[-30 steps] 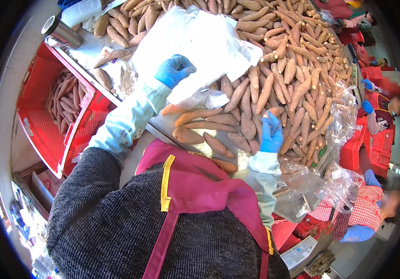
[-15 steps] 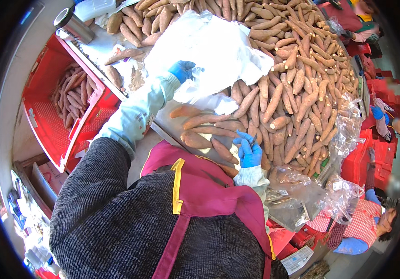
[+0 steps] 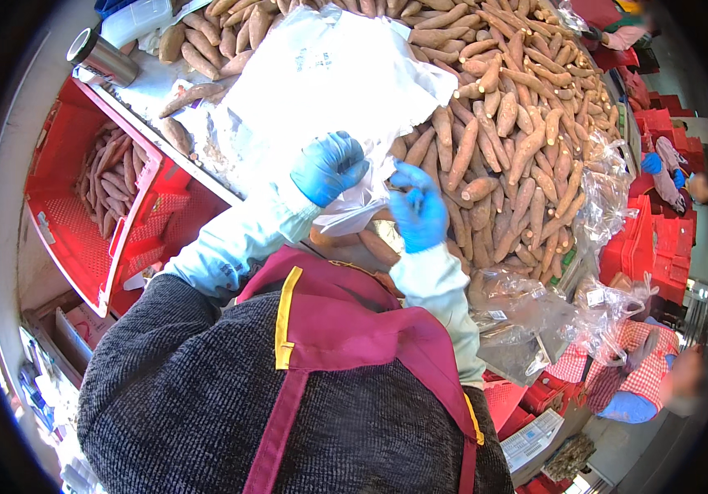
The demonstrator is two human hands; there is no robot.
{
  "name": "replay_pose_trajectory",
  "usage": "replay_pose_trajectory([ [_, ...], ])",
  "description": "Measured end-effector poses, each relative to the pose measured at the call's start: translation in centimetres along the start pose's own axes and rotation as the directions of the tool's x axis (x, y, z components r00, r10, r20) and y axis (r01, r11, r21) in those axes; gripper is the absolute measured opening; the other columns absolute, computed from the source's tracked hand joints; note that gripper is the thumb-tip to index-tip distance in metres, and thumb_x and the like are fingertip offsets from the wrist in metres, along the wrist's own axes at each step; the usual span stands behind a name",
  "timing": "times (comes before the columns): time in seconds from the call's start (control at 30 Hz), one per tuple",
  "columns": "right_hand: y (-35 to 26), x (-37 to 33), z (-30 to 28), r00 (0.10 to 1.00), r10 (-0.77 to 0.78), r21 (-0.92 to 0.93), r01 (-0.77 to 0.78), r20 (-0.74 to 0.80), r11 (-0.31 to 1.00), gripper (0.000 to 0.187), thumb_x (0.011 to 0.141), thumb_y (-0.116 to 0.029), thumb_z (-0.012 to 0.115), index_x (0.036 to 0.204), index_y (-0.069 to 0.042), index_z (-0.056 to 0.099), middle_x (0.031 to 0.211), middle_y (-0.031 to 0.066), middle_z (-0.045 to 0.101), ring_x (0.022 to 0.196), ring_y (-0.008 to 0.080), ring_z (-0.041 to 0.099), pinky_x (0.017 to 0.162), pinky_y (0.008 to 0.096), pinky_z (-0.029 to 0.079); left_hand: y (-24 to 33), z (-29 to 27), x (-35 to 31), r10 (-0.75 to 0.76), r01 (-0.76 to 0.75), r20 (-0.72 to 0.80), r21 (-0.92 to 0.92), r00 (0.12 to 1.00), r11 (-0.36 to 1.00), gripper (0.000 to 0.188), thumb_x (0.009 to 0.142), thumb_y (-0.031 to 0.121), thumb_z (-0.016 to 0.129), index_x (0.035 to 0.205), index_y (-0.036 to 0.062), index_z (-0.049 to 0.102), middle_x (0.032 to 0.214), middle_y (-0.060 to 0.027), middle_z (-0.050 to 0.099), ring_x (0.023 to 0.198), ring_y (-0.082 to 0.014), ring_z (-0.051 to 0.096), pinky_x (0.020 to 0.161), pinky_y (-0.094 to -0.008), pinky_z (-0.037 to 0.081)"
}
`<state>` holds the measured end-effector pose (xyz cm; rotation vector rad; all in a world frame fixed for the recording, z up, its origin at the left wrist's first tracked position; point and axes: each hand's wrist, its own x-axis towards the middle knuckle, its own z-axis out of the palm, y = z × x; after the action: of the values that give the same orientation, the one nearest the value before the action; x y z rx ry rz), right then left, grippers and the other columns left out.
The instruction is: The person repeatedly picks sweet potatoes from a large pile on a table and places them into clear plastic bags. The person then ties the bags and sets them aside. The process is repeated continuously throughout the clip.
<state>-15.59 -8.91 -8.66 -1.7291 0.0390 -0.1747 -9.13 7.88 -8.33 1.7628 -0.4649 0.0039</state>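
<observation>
A white plastic bag (image 3: 337, 74) lies spread over part of a large heap of sweet potatoes (image 3: 527, 148), and its near edge is gathered up in front of me. My left hand (image 3: 329, 169), in a blue glove, is closed on that near edge. Just to the right, my right hand (image 3: 418, 210), also gloved in blue, has its fingertips bent in at the bag's edge and seems to pinch it. Whether anything else sits in the right palm cannot be made out. Several sweet potatoes lie below the hands, partly covered by the bag.
A red crate (image 3: 57, 214) holding sweet potatoes stands at the left, below a steel tumbler (image 3: 102, 58). Clear plastic bags (image 3: 527, 305) lie right of the heap. Red crates (image 3: 667, 239) and co-workers, one in a checked garment (image 3: 646, 370), are farther right.
My right hand has come up from the sweet potatoes to the bag's edge. The left hand has drawn the bag nearer, and the bag now covers some sweet potatoes in front of me.
</observation>
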Motion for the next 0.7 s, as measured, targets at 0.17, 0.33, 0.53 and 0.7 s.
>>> replay_pose_trajectory([
  [0.17, 3.2, 0.5, -1.3, 0.929, 0.350, 0.009, -0.352, -0.120, 0.936, 0.017, 0.074, -0.012, 0.061, 0.085, -0.002, 0.054, 0.064, 0.0022, 0.053, 0.051, 0.0100, 0.047, 0.047, 0.0218, 0.039, -3.3, -0.1, -0.5, -0.049, 0.055, 0.071, -0.092, 0.996, 0.994, 0.013, 0.072, 0.005, 0.061, 0.085, 0.0048, 0.058, 0.080, -0.0047, 0.056, 0.072, -0.0146, 0.053, 0.066, -0.0270, 0.043],
  [0.33, 3.2, -2.1, -6.9, 0.736, 0.587, 0.596, -0.316, -0.337, 0.738, 0.012, 0.079, -0.014, 0.058, 0.073, -0.006, 0.052, 0.058, 0.0002, 0.051, 0.044, 0.0071, 0.045, 0.037, 0.0191, 0.036, -5.4, -3.1, -0.2, -0.279, 0.279, -0.021, 0.109, 0.960, 0.954, 0.018, 0.081, 0.013, 0.053, 0.098, 0.0074, 0.059, 0.088, -0.0039, 0.057, 0.074, -0.0107, 0.052, 0.068, -0.0223, 0.041],
  [0.53, 2.2, -5.8, -6.8, 0.827, 0.562, 0.773, -0.341, -0.024, 0.535, 0.007, 0.078, -0.005, 0.056, 0.072, -0.007, 0.052, 0.057, -0.0001, 0.048, 0.041, 0.0100, 0.042, 0.034, 0.0224, 0.034, 0.7, 1.1, -1.7, -0.083, 0.221, 0.317, -0.429, 0.945, 0.876, 0.024, 0.084, 0.018, 0.051, 0.102, 0.0037, 0.057, 0.095, -0.0066, 0.059, 0.085, -0.0159, 0.054, 0.078, -0.0278, 0.042],
  [0.7, 1.9, -5.0, -8.2, 0.787, 0.526, 0.670, -0.202, -0.323, 0.714, 0.006, 0.079, -0.010, 0.054, 0.077, -0.005, 0.054, 0.064, 0.0016, 0.050, 0.054, 0.0109, 0.048, 0.047, 0.0230, 0.042, -1.4, 4.0, 0.0, 0.056, -0.137, 0.283, 0.277, 0.958, 0.951, 0.053, 0.074, 0.025, 0.057, 0.120, 0.0068, 0.040, 0.123, -0.0166, 0.037, 0.110, -0.0342, 0.037, 0.092, -0.0388, 0.030],
])
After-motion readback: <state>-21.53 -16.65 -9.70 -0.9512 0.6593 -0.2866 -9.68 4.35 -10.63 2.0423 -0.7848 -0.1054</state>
